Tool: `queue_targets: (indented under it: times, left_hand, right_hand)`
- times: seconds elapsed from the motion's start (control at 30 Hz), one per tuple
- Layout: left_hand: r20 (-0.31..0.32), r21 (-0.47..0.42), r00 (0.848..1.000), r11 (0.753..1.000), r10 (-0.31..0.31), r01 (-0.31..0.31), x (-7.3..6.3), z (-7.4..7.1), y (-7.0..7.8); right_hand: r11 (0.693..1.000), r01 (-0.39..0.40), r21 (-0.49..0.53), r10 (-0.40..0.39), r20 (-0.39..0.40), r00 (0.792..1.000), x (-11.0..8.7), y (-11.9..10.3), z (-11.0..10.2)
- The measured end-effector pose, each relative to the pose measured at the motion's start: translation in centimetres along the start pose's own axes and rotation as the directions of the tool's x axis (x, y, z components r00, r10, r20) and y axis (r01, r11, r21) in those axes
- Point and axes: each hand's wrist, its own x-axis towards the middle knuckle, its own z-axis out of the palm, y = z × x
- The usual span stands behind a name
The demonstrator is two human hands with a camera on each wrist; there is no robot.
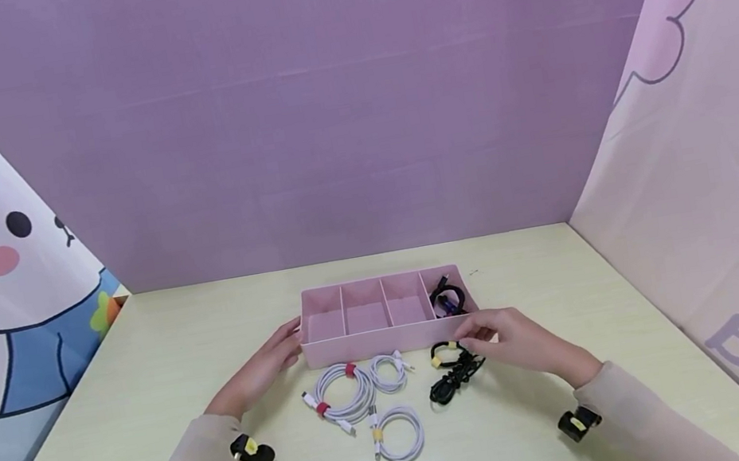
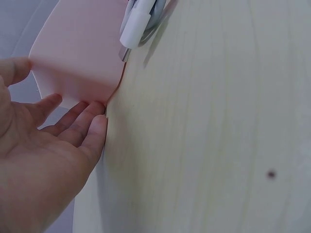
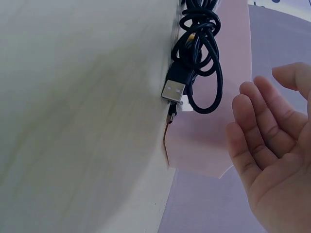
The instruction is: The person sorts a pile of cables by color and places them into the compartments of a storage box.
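Observation:
A pink box (image 1: pixel 387 342) with several compartments stands on the table, a black cable (image 1: pixel 457 301) coiled in its rightmost one. My left hand (image 1: pixel 264 368) touches the box's left end with its fingers extended. Near the front right corner, my right hand (image 1: pixel 513 341) hovers beside the box, fingers loosely bent and holding nothing in the right wrist view. Just below that hand lies a bundle of black cable (image 1: pixel 447 389) with yellow bands; its USB plug (image 3: pixel 173 91) shows up close. Three coiled white cables lie before the box: one with red ties (image 1: pixel 368 398), a small one (image 1: pixel 400 361) and one with a yellow tie (image 1: pixel 420 445).
The pale wooden table (image 1: pixel 211 328) ends at a purple backdrop (image 1: pixel 327 148). Printed cloth panels (image 1: pixel 721 207) flank both sides. A small wrist camera (image 1: pixel 254 455) is worn on each sleeve.

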Motion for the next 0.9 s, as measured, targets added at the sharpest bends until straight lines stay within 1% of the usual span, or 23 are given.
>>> queue_targets:
  times: [0.3,0.57,0.77,0.9]
  left_hand:
    - [0.009,-0.006,1.000,1.000,0.013,-0.013,0.0,0.0,0.0]
    - [0.008,-0.017,1.000,1.000,0.014,-0.014,0.0,0.0,-0.1]
    - [0.008,-0.015,1.000,1.000,0.017,-0.017,0.1,-0.1,-0.2]
    - [0.008,-0.014,1.000,1.000,0.011,-0.011,0.1,-0.1,-0.2]
  right_hand:
    - [1.000,-0.026,-0.018,0.026,0.030,0.999,-0.4,-0.1,0.4]
    - [1.000,0.006,0.011,-0.007,0.074,0.997,-0.5,0.3,1.1]
    - [0.999,0.018,-0.048,-0.013,0.110,0.994,-0.5,0.2,1.6]
    - [0.998,0.019,-0.061,-0.012,0.118,0.993,-0.4,0.1,1.8]
